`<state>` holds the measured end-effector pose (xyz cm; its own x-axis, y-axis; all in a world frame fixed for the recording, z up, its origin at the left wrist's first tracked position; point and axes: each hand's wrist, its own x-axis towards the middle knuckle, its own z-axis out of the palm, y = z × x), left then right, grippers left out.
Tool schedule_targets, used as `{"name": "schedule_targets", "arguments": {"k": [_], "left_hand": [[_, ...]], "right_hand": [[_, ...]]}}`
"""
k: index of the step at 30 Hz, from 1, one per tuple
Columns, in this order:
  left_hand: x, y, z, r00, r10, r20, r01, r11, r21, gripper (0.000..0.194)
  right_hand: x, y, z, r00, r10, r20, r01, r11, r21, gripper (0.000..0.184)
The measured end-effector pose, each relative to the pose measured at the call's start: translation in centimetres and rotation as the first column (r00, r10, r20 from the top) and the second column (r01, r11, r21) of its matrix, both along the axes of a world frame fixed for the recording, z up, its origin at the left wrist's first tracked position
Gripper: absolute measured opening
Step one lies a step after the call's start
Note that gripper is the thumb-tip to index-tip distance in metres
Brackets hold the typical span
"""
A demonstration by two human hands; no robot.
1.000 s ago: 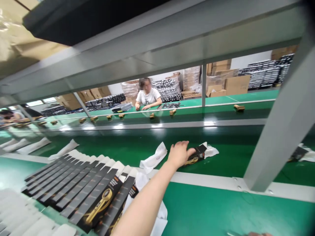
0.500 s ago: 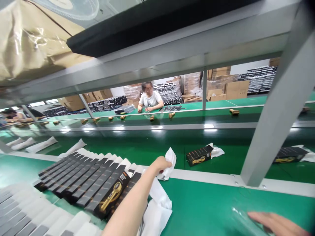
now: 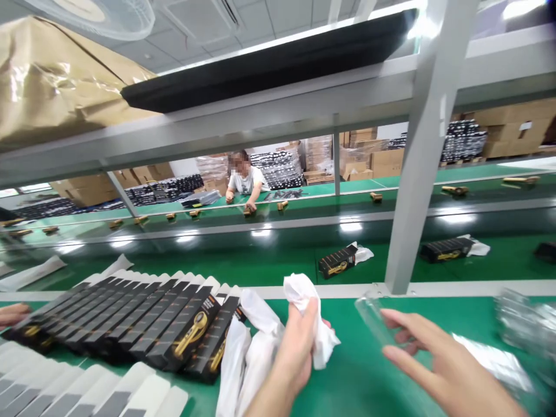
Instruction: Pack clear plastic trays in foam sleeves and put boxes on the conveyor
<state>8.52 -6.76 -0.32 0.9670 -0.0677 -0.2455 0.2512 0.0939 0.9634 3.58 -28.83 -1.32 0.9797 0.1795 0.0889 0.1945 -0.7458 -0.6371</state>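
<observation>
My left hand [image 3: 299, 341] is wrapped round a white pouch [image 3: 304, 292] above the green bench; whatever is inside it is hidden. More white pouches [image 3: 260, 330] lie beside that wrist, next to a row of black printed boxes [image 3: 169, 324] with white flaps raised. My right hand [image 3: 421, 347] has a clear plastic tray [image 3: 376, 318] at its fingertips, between thumb and fingers. Further right, a pile of clear plastic pieces [image 3: 527, 318] is partly blurred.
A conveyor [image 3: 260, 255] runs behind the bench, carrying a black box [image 3: 339, 260] and another beyond the metal post [image 3: 408, 202]. White-flapped cartons [image 3: 87, 388] fill the near left. Another person's hand [image 3: 13, 315] is at the left edge; a co-worker [image 3: 247, 179] sits opposite.
My left hand has drawn the white pouch back from the conveyor edge towards me. My right hand has come up and inward with the clear plastic tray. The view has turned right.
</observation>
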Motion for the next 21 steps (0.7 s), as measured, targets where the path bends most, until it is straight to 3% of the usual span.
{"name": "schedule_targets", "arguments": {"k": [2,4,5,7,10,14,16,18,19,21], "left_hand": [[-2.0,-1.6,-0.8,0.998,-0.019,-0.066,0.001,0.962,-0.271,0.064],[-3.2,-2.9,-1.5,0.988,-0.105,-0.117,0.029,0.854,-0.519,0.068],[-3.6,-3.3,-1.9,0.984,-0.126,-0.128,0.030,0.817,-0.576,0.066],[-4.1,-3.8,-2.6,0.987,-0.096,-0.132,0.003,0.822,-0.569,0.064],[-4.4,-3.6,-3.6,0.994,-0.013,-0.112,-0.046,0.862,-0.506,0.082],[-4.7,-3.1,-3.9,0.995,0.008,-0.099,-0.062,0.823,-0.564,0.097],[-5.2,-3.4,-3.8,0.996,-0.014,-0.083,-0.038,0.803,-0.595,0.100],[-5.9,-4.0,-3.9,0.998,-0.030,-0.050,-0.007,0.794,-0.608,0.105],[-6.3,-4.2,-4.0,0.999,-0.026,-0.028,0.005,0.808,-0.589,0.107],[-6.9,-3.8,-3.9,0.999,-0.022,0.040,0.037,0.908,-0.417,0.104]], "right_hand": [[0.0,3.0,-0.3,0.978,0.085,0.192,-0.081,0.996,-0.030,0.042],[0.0,5.4,-1.0,0.920,0.157,0.359,-0.105,0.981,-0.162,0.033],[0.0,6.1,-1.6,0.900,0.178,0.397,-0.102,0.973,-0.205,0.031],[-0.3,6.7,-2.8,0.876,0.206,0.436,-0.102,0.963,-0.250,0.029],[-0.8,5.6,-3.9,0.840,0.240,0.487,-0.095,0.948,-0.303,0.036],[-1.2,3.2,-3.1,0.820,0.281,0.499,-0.112,0.933,-0.342,0.062],[-1.0,2.6,-2.5,0.871,0.231,0.435,-0.128,0.959,-0.252,0.061],[-0.8,2.6,-2.4,0.931,0.241,0.272,-0.212,0.968,-0.132,0.057],[-0.7,2.8,-2.5,0.943,0.289,0.167,-0.282,0.957,-0.062,0.057],[-0.6,3.4,-2.8,0.930,0.368,-0.018,-0.363,0.923,0.132,0.061]]}}
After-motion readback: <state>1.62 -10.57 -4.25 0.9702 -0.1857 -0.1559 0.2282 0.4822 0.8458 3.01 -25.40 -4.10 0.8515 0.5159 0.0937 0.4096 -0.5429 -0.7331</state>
